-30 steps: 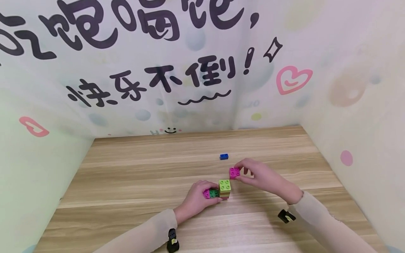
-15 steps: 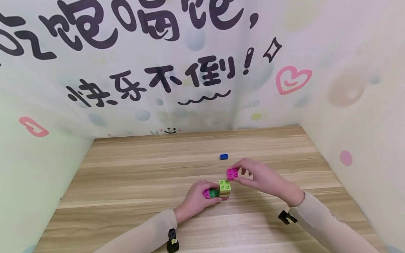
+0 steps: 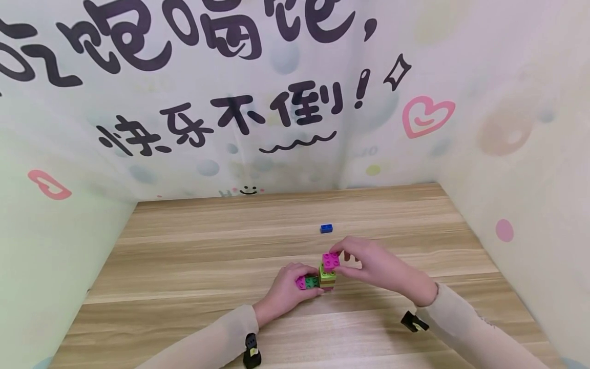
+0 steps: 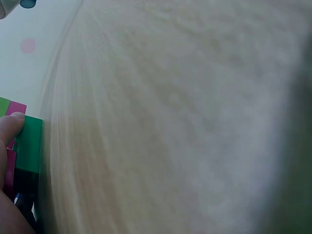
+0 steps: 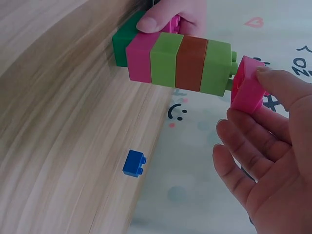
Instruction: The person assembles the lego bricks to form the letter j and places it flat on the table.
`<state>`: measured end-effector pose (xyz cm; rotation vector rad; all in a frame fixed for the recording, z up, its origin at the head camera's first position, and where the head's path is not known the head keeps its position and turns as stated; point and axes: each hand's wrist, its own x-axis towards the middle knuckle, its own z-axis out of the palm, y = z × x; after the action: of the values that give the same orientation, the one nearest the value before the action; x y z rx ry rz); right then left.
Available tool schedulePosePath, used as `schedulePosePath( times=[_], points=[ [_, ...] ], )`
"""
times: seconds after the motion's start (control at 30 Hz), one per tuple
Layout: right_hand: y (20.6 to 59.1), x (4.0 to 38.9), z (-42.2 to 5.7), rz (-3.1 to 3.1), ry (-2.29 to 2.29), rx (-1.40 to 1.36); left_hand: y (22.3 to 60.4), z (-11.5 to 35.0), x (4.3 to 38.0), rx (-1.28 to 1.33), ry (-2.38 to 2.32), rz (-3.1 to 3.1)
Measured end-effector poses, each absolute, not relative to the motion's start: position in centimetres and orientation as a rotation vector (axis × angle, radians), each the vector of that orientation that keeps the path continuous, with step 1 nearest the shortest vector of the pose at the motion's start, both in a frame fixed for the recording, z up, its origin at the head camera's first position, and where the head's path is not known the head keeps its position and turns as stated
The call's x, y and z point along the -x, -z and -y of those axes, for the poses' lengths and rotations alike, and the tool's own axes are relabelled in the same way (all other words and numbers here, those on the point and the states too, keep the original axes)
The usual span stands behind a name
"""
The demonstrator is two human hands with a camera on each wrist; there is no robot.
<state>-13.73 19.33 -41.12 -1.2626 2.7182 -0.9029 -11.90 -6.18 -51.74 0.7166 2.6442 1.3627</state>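
My right hand [image 3: 375,264] pinches a pink building block [image 3: 331,261] between thumb and fingers. In the right wrist view that pink block [image 5: 246,87] is tilted at the studs of a block tower [image 5: 187,63], which is lime green on top, then brown, lime green and pink. My left hand [image 3: 287,288] grips the low part of the build, with a green block [image 3: 312,282] and some pink showing between thumb and fingers. The tower's lime top [image 3: 323,270] is partly covered by the held block. The left wrist view catches the green block [image 4: 30,146] under a thumb at its left edge.
A small blue block [image 3: 326,228] lies farther back on the wooden table [image 3: 207,230], apart from the tower. Printed cloth walls [image 3: 286,169] stand at the back and along both sides of the table.
My right hand has moved left and toward me, carrying the pink block from beside the tower to over its top. The left hand and the tower have stayed put.
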Motion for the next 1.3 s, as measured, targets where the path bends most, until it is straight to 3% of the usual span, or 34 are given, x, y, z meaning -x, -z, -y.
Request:
schedulePosePath(
  times=[1.3],
  points=[
    [41.71,13.25,-18.59,-2.665,0.960,1.293,51.62,6.18,11.94,-0.731,-1.368,-2.644]
  ],
)
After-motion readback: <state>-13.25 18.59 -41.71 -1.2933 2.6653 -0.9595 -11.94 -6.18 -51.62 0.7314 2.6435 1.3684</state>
